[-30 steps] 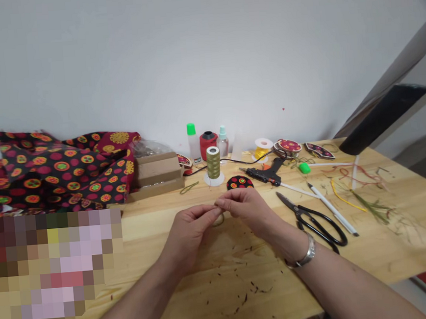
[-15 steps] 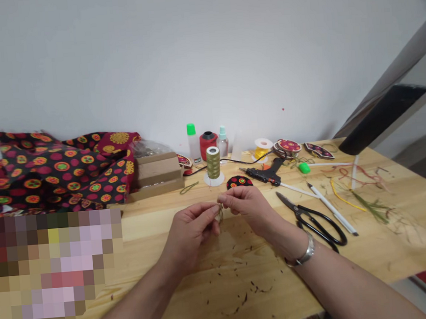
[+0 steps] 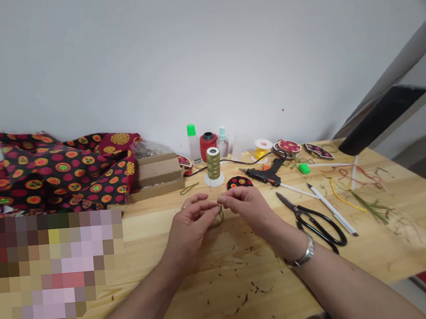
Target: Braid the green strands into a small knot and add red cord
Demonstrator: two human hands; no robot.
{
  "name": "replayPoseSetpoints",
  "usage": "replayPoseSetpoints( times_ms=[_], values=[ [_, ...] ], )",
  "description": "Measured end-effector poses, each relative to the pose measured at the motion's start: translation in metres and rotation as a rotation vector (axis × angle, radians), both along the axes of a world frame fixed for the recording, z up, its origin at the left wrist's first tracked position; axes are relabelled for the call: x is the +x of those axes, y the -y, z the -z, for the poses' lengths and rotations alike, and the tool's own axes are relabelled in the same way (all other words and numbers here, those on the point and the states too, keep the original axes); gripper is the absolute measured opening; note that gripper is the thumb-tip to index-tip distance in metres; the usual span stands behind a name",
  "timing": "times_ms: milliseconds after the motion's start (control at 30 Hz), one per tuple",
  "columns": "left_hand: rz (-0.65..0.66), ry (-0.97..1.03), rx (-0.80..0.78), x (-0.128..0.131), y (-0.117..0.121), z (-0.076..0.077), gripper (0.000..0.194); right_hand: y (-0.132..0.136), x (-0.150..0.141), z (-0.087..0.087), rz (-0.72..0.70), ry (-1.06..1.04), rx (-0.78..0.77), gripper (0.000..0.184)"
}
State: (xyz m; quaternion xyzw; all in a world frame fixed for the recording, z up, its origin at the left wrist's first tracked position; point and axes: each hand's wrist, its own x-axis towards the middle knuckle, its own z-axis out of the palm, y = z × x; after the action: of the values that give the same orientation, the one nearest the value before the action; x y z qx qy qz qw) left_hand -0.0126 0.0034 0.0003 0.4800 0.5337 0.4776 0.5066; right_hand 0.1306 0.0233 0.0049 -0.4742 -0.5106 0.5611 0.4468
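Two hands are working over the wooden tabletop (image 3: 147, 223). Your left hand (image 3: 190, 226) is curling its fingers inward, and your right hand (image 3: 245, 208) is pinching with its fingertips. Together they are holding a small coil of olive-gold cord (image 3: 218, 218) between them, partly hidden by the fingers. Nothing is obstructing your hands. Directly ahead, a spool of matching thread (image 3: 213, 163) is standing on a white base, and a round patterned fabric disc (image 3: 239, 182) is lying just beyond your right hand. To the right, black-handled scissors (image 3: 316, 225) are lying beside your wrist, with a hot glue gun (image 3: 265, 175) farther back. Stacked cardboard boxes (image 3: 158, 173) are standing left, against dotted red-and-black fabric (image 3: 62, 171).
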Motion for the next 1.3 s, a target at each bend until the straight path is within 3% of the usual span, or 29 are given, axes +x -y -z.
replayPoseSetpoints(
  times_ms=[200,533,1300],
  values=[
    [0.08,-0.07,0.05,-0.0035,-0.001,0.0032,0.01,0.0007,-0.0011,-0.0002,-0.021,0.019,0.026,0.017],
    [0.094,0.076,-0.036,-0.0039,0.0,0.0039,0.018,-0.0008,-0.0002,0.0026,-0.009,0.017,0.014,0.018],
    [-0.005,0.113,-0.028,0.0004,-0.0012,-0.0019,0.01,-0.0015,-0.0049,0.0064,0.008,-0.024,-0.026,0.018]
  ],
)
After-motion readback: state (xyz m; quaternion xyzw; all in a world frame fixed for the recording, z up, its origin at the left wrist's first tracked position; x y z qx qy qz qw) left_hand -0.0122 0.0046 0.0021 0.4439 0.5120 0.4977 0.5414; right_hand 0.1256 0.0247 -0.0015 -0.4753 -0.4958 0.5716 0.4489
